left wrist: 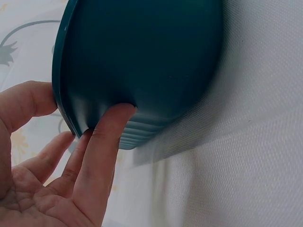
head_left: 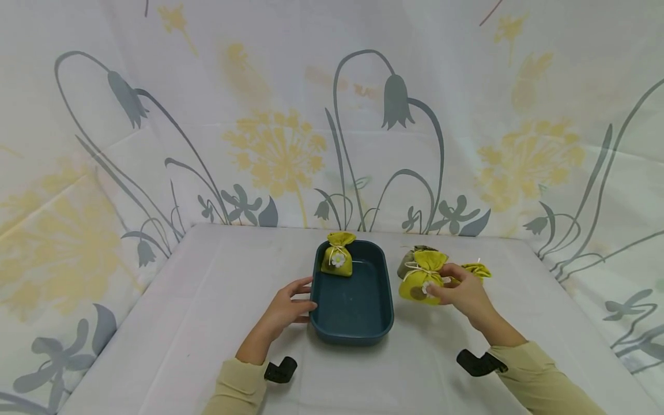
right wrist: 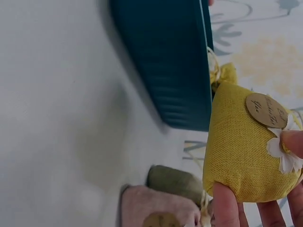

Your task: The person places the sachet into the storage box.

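Right hand pinches a yellow pouch just right of the blue tray; left hand rests spread fingers against the tray. Judged step: transfer; next move calls for lifting above the tray.

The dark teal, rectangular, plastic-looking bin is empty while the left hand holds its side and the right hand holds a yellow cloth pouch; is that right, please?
Not quite: the bin is not empty; the head view shows an olive-yellow cloth pouch in its far left corner. The left hand holds the bin's side and the right hand the yellow cloth pouch.
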Tool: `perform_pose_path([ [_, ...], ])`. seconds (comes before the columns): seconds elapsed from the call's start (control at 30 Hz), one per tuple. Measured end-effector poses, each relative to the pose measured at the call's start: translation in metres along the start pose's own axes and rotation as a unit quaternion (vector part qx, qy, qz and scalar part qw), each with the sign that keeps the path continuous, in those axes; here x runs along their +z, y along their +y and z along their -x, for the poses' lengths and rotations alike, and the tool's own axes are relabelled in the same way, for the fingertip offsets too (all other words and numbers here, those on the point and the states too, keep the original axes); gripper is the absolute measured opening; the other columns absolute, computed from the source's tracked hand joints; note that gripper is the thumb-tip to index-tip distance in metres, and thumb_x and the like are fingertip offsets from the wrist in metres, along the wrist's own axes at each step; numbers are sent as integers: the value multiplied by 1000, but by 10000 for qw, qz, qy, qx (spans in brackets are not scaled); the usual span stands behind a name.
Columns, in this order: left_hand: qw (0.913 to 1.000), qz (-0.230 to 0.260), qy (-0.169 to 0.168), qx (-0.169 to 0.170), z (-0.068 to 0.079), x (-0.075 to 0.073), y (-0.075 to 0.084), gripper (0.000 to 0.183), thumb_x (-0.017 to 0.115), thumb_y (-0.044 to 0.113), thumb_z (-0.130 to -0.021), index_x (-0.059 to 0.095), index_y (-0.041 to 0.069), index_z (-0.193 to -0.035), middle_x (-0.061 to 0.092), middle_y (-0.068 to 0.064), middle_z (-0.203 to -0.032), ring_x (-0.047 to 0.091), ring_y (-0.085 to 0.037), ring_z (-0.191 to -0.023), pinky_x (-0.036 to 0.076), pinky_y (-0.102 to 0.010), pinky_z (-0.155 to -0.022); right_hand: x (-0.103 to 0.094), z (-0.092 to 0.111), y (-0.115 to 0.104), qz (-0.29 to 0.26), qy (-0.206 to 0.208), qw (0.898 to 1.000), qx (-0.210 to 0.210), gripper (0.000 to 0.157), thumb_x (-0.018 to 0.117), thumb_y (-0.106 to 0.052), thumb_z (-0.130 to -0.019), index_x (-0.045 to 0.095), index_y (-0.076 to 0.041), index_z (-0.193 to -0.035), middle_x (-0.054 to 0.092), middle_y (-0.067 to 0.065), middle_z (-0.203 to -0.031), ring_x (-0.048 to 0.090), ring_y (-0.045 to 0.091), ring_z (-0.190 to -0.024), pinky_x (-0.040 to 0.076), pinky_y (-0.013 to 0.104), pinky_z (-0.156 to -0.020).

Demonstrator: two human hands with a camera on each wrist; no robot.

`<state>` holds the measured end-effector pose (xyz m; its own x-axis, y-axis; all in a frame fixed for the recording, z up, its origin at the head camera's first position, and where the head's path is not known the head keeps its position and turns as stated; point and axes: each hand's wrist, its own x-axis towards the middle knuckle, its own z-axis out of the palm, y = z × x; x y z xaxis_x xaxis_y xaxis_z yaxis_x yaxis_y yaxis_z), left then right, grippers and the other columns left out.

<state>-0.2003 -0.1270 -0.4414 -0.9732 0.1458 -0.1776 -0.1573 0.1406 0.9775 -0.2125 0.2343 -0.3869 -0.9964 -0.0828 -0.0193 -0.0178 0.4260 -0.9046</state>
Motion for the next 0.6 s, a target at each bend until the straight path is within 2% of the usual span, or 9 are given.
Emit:
perform_pose_path([
  [0.33, 10000, 31, -17, 31, 3, 0, 4, 60, 61, 0, -86, 38, 4, -141, 44, -24, -132, 58, -31, -104, 55, -42, -72, 17, -14, -13, 49, -76, 9999, 71, 57, 74, -21, -79, 47, 4, -123, 46, 20, -125, 46, 33, -108, 55, 29, -67],
  [0.6, 10000, 57, -72, 6, 0, -1, -1, 60, 62, 1, -85, 39, 5, -140, 44, -23, -132, 58, -30, -103, 55, -42, -73, 33, -26, -23, 255, -75, 9996, 54, 53, 75, -21, -78, 51, 1, -119, 50, 17, -119, 50, 31, -102, 53, 29, -69],
])
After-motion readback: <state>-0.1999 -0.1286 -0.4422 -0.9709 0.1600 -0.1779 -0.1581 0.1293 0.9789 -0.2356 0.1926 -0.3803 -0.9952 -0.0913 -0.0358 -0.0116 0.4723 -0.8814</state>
